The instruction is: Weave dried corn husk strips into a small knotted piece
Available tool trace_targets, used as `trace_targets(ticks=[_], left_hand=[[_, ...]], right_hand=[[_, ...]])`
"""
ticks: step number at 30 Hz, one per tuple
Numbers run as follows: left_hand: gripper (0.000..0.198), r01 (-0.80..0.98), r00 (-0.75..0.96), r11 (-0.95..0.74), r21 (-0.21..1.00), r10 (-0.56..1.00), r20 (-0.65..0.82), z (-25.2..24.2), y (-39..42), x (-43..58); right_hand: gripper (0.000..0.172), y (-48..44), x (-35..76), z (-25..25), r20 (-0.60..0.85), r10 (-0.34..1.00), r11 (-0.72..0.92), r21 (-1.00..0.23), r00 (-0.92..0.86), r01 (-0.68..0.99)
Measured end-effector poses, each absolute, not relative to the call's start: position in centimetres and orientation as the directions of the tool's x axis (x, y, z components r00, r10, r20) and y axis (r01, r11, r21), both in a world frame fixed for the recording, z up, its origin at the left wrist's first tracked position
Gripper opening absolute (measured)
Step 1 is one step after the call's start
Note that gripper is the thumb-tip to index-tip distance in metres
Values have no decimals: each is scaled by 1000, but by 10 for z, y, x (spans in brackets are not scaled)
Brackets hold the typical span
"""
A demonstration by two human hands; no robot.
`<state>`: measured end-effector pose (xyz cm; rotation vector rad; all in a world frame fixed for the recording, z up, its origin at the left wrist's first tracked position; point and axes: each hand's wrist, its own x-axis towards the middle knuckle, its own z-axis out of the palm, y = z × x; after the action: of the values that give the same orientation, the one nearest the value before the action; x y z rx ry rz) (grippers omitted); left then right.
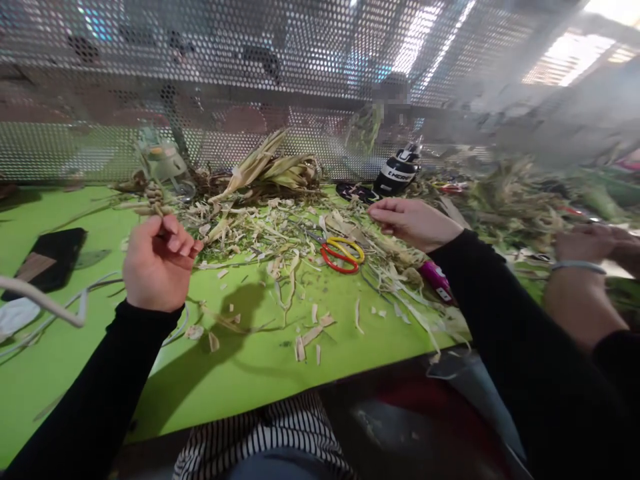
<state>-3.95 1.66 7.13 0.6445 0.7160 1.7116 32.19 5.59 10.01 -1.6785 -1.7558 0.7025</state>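
Note:
My left hand (157, 263) is raised over the left part of the green table, thumb and fingertips pinched on a small braided piece of dried husk (155, 197). My right hand (413, 220) hovers above the husk pile, its fingers pressed together; whatever they hold is too small to make out. Between the hands lie scissors (345, 255) with one red and one yellow handle loop, their blades partly among the scraps. Shredded husk scraps (250, 237) spread beneath and behind them. A bundle of dried corn husks (265, 163) rests at the back.
A perforated metal screen (300, 87) stands behind the green table (240, 387). Around are a black bottle (397, 172), a clear bottle (167, 167), a phone (53, 257), a white cable (43, 297) and a magenta object (436, 277). Another person's hands (583, 250) are at the right.

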Motion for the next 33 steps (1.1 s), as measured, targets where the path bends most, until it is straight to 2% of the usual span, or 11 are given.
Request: trace_targets(ticks=[3,6,8,10,12,13,15,17,19,27,33], left_hand=[[23,-653,-203,-183,734,977,63,70,17,-39],[25,-669,-179,-166,724,982,60,69,17,-41],[26,-674,-189,-181,716,980,70,70,17,-42],[26,-680,-212,-208,704,974,83,72,18,-44],[27,-685,-235,-229,692,968,88,73,19,-45],[28,-689,-240,-235,686,967,90,74,20,-46],[28,-692,-243,-244,679,965,99,73,22,-48],[27,-683,-257,-264,681,960,115,72,25,-50],[25,-670,-262,-275,689,957,127,70,28,-52],[26,-625,-289,-291,724,948,131,68,34,-58],[26,-627,-325,-324,708,935,140,69,36,-61]], right_hand=[[9,55,289,119,40,994,89,-848,-105,523],[12,60,271,126,57,982,149,-814,-178,561],[14,68,270,127,118,976,216,-643,-184,735],[15,79,270,124,231,956,256,-347,-182,902],[20,89,261,115,293,924,283,-100,-244,954],[22,93,252,108,286,912,320,-44,-295,946],[23,98,222,91,217,887,430,-58,-409,901],[19,102,184,70,112,850,527,-161,-515,834],[16,105,146,50,86,825,563,-201,-558,802],[24,122,69,-1,51,833,540,-284,-550,792],[11,125,76,12,31,824,537,-360,-565,763]])
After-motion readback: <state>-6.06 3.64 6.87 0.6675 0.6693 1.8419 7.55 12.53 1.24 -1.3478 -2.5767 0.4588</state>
